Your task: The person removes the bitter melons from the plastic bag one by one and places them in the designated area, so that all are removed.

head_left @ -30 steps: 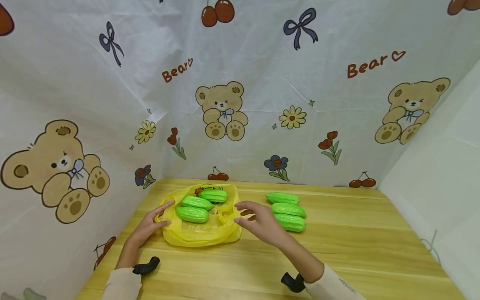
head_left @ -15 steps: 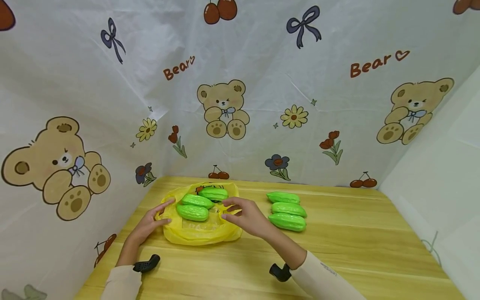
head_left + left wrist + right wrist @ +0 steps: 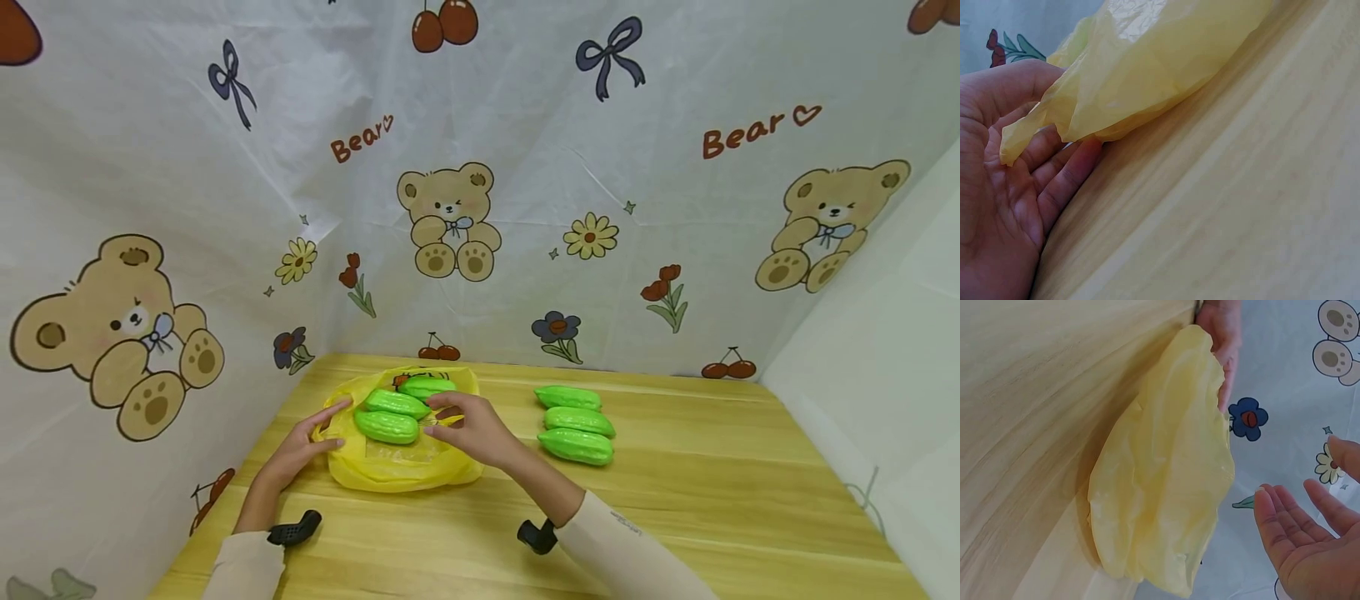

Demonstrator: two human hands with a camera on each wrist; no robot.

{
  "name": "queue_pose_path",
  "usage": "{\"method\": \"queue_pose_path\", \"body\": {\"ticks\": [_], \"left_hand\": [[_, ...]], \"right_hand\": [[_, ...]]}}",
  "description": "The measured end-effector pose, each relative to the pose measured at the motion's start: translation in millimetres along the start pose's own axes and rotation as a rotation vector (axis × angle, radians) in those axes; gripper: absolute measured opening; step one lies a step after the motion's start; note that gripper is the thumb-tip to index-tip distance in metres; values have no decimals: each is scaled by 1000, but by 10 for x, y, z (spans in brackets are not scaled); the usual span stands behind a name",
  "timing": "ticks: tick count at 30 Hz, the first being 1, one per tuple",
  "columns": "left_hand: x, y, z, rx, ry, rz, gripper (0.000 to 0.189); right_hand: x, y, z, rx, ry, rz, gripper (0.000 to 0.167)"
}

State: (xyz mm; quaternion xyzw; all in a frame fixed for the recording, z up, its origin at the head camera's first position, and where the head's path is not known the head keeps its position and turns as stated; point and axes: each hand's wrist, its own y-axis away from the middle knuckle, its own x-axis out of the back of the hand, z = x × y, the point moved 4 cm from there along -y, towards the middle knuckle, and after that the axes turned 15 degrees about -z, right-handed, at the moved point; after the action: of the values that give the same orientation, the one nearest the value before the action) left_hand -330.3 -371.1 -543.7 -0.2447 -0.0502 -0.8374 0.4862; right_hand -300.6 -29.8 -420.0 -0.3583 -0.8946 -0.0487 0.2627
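Yellow bag (image 3: pixel 393 481): three green gourds (image 3: pixel 387 427) inside, seemingly done
Tabletop (image 3: pixel 697 492): three outer gourds (image 3: pixel 576 447) apparently left
Your left hand (image 3: pixel 294 452): fingers spread, touching bag
Your right hand (image 3: pixel 482 430): fingers spread, empty

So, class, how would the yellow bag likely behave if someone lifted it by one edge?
The yellow bag would probably flop and fold, since its thin film creases and droops at the left hand. It may sag under load, as three green gourds lie inside it. The film itself is probably light, being partly see-through.
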Motion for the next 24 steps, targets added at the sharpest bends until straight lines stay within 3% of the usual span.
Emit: {"method": "queue_pose_path", "body": {"ticks": [24], "left_hand": [[-6,2,42,7,2,15,65]], "right_hand": [[-198,-445,321,10,51,-11,43]]}}
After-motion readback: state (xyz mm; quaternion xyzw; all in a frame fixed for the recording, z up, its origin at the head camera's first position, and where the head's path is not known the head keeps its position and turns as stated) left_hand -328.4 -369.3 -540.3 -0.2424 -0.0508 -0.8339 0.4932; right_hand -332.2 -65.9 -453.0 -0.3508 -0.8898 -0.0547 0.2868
